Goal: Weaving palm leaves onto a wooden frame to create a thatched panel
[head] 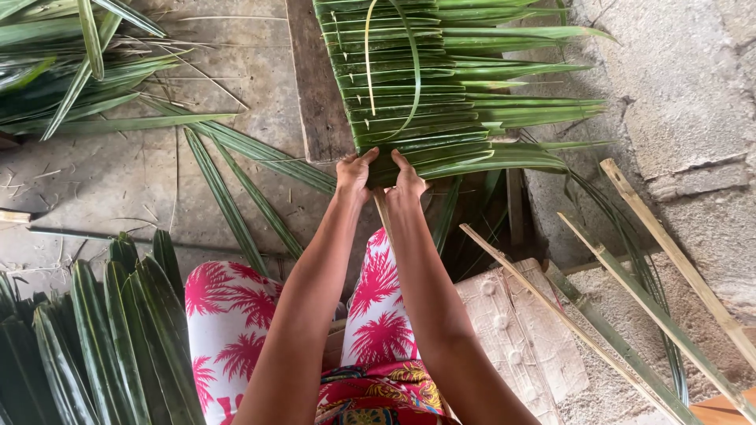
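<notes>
Both hands work the near edge of the palm-leaf panel (pixel 417 86), which lies at 12 o'clock across a wooden board (pixel 315 86). Left hand (pixel 354 175) and right hand (pixel 409 179) sit side by side, fingers closed narrow, pinching the lowest folded leaf, likely to keep the fold tight against the row above. A thin pale strip (pixel 390 71) loops over the layered rows, looks like the stitching strand. A stick (pixel 383 211) runs under the panel between the wrists, probably the spine the leaves fold over. Loose leaf ends fan out to 3 o'clock. Folded leaf bundle (pixel 102 338) waits at 8 o'clock, raw fronds (pixel 71 71) at 10. Bamboo slats (pixel 669 260) lean at 4 o'clock, well apart from the hands.
</notes>
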